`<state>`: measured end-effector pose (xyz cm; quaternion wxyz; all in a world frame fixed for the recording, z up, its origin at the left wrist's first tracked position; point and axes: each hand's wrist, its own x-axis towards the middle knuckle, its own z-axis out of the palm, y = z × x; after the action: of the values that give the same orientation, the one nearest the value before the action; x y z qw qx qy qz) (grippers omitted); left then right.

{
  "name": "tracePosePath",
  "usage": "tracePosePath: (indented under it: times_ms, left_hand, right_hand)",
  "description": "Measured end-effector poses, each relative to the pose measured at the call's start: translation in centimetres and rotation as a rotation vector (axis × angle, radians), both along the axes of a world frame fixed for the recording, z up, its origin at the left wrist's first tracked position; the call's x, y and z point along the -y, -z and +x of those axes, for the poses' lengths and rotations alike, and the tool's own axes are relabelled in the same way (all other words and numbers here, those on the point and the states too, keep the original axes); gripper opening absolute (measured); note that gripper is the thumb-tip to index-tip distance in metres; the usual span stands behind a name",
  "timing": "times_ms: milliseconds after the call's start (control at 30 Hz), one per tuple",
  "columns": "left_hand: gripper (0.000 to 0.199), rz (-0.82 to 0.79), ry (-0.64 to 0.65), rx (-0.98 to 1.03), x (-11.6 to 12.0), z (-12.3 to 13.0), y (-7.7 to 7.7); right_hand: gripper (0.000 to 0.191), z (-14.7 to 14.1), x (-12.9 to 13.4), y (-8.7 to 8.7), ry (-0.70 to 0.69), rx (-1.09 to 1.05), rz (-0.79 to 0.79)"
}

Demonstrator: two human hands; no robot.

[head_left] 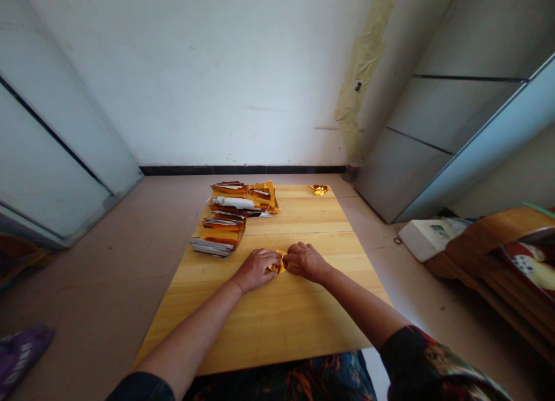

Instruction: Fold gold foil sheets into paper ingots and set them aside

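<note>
Near the middle of the wooden table (260, 314), a small piece of shiny gold paper (281, 262) lies between my two hands. My left hand (259, 269) has its fingers closed on the paper's left side. From the right, my right hand (307, 262) grips the other side with bent fingers. Parts of the paper are hidden under the fingertips. Beyond my left hand are stacks of folded gold and white paper (225, 230), with a white bundle (233, 203) among them.
A crumpled gold piece (319, 189) lies at the table's far right corner. White wall stands beyond the table. To the right are a grey cabinet (433, 112), a white box (427, 239) and wooden furniture (489, 274). A purple bag (23, 355) is on the floor at left.
</note>
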<state>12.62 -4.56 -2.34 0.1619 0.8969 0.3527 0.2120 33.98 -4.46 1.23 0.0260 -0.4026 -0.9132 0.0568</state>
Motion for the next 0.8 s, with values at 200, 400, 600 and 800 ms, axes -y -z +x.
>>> tracePosePath:
  times_ms: [200, 400, 600, 800]
  left_hand:
    - [0.012, 0.068, 0.04, 0.069, -0.08, -0.07, 0.55]
    - [0.02, 0.066, 0.022, 0.085, 0.08, -0.11, 0.79]
    - [0.016, -0.001, -0.107, 0.111, 0.62, -0.14, 0.69]
    - [0.018, -0.072, -0.022, 0.116, 0.5, -0.92, 0.45]
  right_hand:
    - [0.017, 0.17, -0.92, 0.54, -0.063, 0.012, 0.046]
    - [0.017, 0.04, -0.65, 0.91, -0.077, -0.021, 0.079]
    - [0.014, -0.12, -0.44, 1.02, -0.101, -0.032, 0.093]
    - [0.015, -0.18, -0.77, 0.87, -0.146, -0.003, 0.105]
